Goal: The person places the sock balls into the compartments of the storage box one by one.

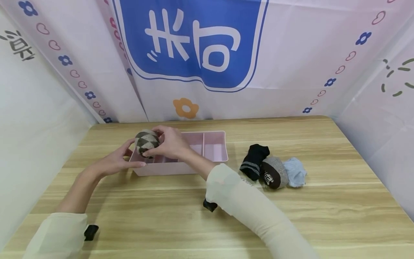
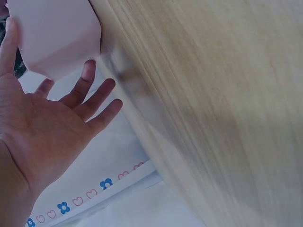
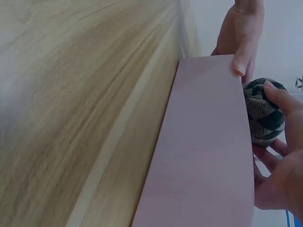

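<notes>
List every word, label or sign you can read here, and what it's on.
"米可": large white characters on the blue panel of the backdrop.
Dark characters on the left wall: cut off, unreadable.
White mark on the brown sock roll: too small to read.
No text on the pink tray.

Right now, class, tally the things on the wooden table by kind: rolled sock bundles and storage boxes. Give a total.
Rolled sock bundles: 4 – argyle one held by the right hand, black, brown, light blue.
Pink divided box: 1, touched by the left hand.
Total: 5
</notes>
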A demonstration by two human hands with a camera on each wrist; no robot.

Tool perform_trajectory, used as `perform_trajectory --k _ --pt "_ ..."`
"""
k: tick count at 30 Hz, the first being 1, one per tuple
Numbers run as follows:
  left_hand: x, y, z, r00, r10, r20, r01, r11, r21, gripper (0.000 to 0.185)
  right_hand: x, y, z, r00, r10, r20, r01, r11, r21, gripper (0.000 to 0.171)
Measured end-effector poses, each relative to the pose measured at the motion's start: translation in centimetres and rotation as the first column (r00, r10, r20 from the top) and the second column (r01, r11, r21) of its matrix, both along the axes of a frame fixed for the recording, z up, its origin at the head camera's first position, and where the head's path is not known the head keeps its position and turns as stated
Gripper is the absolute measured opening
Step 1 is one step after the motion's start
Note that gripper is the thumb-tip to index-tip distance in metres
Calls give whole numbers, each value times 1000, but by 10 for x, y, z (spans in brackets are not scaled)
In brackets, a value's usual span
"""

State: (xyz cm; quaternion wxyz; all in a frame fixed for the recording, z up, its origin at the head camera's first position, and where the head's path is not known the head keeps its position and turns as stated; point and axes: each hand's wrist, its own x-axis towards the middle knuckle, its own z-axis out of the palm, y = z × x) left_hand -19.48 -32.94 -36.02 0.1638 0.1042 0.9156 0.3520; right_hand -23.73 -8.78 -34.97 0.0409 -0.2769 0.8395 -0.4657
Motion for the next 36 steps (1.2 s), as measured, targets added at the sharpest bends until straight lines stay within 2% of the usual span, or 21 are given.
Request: perform_trajectory --k 12,17,23,32,36 --pt "0 -1 2 1000 -11 -15 11 1000 10 101 4 -15 0 997 -53 -48 59 990 129 73" --pt "1 -2 3 999 -26 -25 26 999 26 99 5 -22 4 995 -47 -87 66 970 233 76" --pt "0 -2 2 999 -37 -23 38 998 44 100 7 -27 5 992 -33 -118 70 943 324 71" --pt "1 -2 2 1000 -20 -10 21 999 33 103 6 -29 -3 994 -71 -87 93 952 291 67" --pt "1 -2 2 1000 -17 -4 17 1000 17 104 4 -30 -7 992 -80 -94 106 943 314 63"
